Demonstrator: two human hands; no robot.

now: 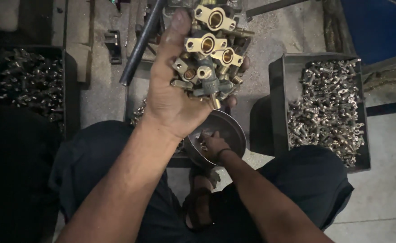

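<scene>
Above the lap, raised close to the camera, the left hand (173,96) cradles a heap of brass fittings (209,56), its fingers curled up and closed around the pile from below and behind. Those fittings lie jumbled, most with their round bored faces turned up toward the camera, so no common long axis can be told; a few stems point down and to the right. Lower, between the knees, the right hand (213,144) rests inside a round metal bowl (234,128), fingers bent together on small pieces there. Well to the right stands a dark tray (279,90) of silvery fittings; another bin (69,90) sits left.
</scene>
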